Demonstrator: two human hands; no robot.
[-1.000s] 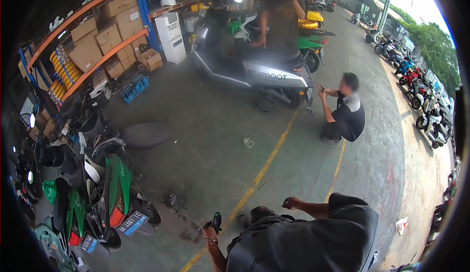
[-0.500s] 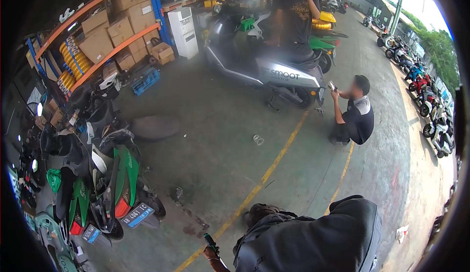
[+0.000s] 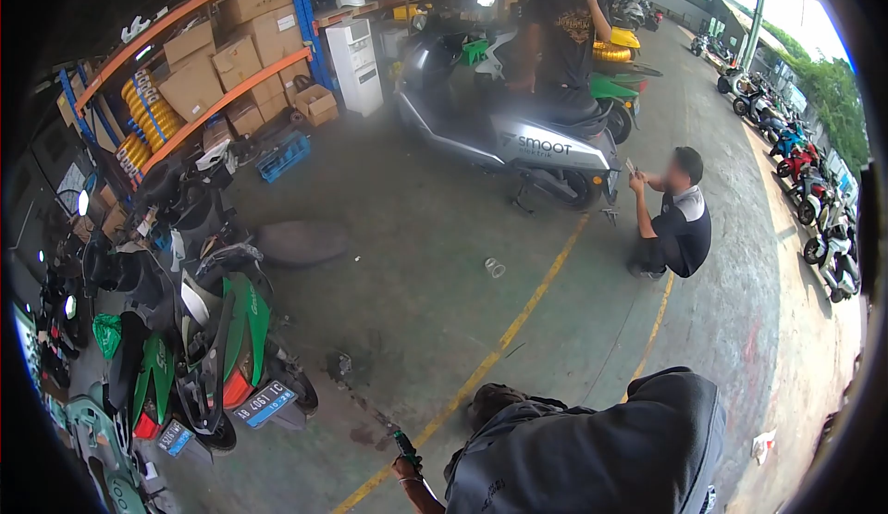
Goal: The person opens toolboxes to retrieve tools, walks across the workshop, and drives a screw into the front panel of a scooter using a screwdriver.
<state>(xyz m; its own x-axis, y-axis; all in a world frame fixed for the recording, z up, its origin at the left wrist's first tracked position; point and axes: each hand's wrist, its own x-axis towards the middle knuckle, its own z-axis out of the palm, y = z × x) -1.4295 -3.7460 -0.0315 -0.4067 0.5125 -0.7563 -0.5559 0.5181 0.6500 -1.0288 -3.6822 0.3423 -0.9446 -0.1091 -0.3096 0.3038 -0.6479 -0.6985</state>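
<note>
My left hand [image 3: 405, 468] is at the lower edge of the view, its fingers closed around a small green-and-black object [image 3: 404, 446] that resembles a tool handle. The object points up and slightly left, above the floor near the yellow line; its exact kind is unclear. A thin band circles the wrist. Beside this hand, dark grey clothing [image 3: 592, 449] fills the bottom centre, with a dark brown shape [image 3: 495, 405] at its upper left that I cannot make out. My right hand does not show.
Parked green-and-black scooters [image 3: 245, 329] stand at left, a silver scooter [image 3: 546, 148] ahead. One person [image 3: 684, 213] crouches behind it with a small object; another [image 3: 566, 33] stands beyond. Shelving [image 3: 199, 98] holds boxes. A clear ring-shaped item [image 3: 495, 267] lies on the floor.
The scene has shifted slightly right in view. My left hand with the green-and-black object sits a little higher and further right. The crouching person's held object appears turned.
</note>
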